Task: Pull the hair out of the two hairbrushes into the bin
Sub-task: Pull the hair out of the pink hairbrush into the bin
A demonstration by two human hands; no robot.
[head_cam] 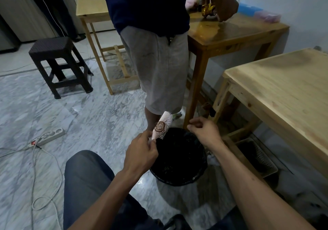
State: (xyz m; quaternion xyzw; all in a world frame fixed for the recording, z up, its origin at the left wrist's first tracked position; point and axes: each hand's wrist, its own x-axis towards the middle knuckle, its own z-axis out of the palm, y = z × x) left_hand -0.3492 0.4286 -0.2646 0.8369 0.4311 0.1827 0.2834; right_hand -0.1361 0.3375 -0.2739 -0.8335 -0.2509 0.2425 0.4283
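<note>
My left hand (142,151) grips the handle of a pale pink hairbrush (164,124), which points up and to the right above the far left rim of a black bin (198,174) on the floor. A reddish-brown coil of hair (160,126) sits tangled in its white bristles. My right hand (204,131) hovers over the bin's far right rim, a short way right of the brush, with fingers loosely curled and fingertips drawn together; I cannot tell whether it pinches any hair. Only one hairbrush is in view.
A person in grey shorts (158,66) stands just beyond the bin, a hand by a yellow toy car (207,10) on a brown table (248,33). A light wooden table (284,95) is at right, a dark stool (58,63) and power strip (51,135) at left.
</note>
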